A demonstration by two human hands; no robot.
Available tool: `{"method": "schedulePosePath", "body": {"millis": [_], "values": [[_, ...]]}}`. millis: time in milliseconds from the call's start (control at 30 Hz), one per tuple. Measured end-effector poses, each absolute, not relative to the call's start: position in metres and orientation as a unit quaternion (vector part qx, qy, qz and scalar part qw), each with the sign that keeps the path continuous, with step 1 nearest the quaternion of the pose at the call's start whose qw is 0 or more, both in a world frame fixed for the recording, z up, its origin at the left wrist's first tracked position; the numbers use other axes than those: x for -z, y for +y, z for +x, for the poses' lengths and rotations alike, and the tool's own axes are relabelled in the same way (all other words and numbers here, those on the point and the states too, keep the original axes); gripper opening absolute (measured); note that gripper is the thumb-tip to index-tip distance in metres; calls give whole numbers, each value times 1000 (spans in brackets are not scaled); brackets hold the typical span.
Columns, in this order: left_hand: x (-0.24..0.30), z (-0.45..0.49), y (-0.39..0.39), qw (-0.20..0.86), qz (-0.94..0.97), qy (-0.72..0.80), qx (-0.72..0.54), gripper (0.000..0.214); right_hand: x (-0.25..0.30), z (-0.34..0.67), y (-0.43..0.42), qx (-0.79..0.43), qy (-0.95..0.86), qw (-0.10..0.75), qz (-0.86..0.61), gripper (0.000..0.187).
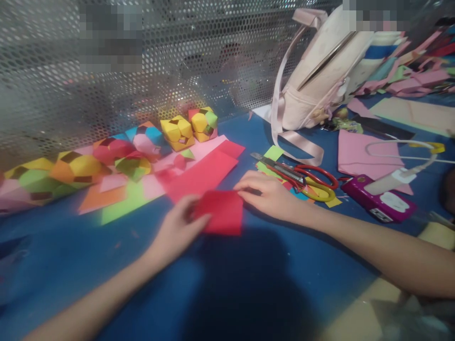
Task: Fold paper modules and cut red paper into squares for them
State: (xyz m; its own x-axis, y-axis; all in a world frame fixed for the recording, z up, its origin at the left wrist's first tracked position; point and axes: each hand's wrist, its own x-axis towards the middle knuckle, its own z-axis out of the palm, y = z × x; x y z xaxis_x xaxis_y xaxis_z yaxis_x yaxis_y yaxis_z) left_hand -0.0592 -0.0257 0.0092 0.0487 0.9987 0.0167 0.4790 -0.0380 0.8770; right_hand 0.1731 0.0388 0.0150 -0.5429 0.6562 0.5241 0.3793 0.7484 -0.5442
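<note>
A small red sheet of paper [224, 214] is held between my two hands, just above or on the blue tabletop [159, 293]. My left hand [183, 220] grips its left edge, thumb on top and fingers partly hidden behind. At the upper right corner my right hand [261, 192] pinches the sheet between thumb and fingertips. Beyond it lie longer red paper strips [202, 175]. Scissors with red handles [316, 173] and a grey-bladed cutter [277, 168] rest on paper scraps, just past my right hand.
Folded paper balls [177, 132] line the perforated metal panel [159, 61] at the back left. Orange paper [103, 196] and green paper [124, 201] lie before them. A pale bag [305, 90], pink paper [369, 154] and a purple device with a cable [378, 199] occupy the right.
</note>
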Motion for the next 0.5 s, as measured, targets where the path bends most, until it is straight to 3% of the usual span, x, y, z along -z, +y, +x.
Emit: {"method": "schedulePosePath", "body": {"millis": [133,367,500], "values": [[-14,-61,-37,217,760,499,-354,7,-32,176,31,-97,-895,380,-211,11],[-8,-63,-49,127,870,348,-326,31,-50,183,9,-79,-945,290,-126,16],[1,-67,-48,105,890,333,-292,40,-50,192,-2,-88,-943,295,-125,13]]}}
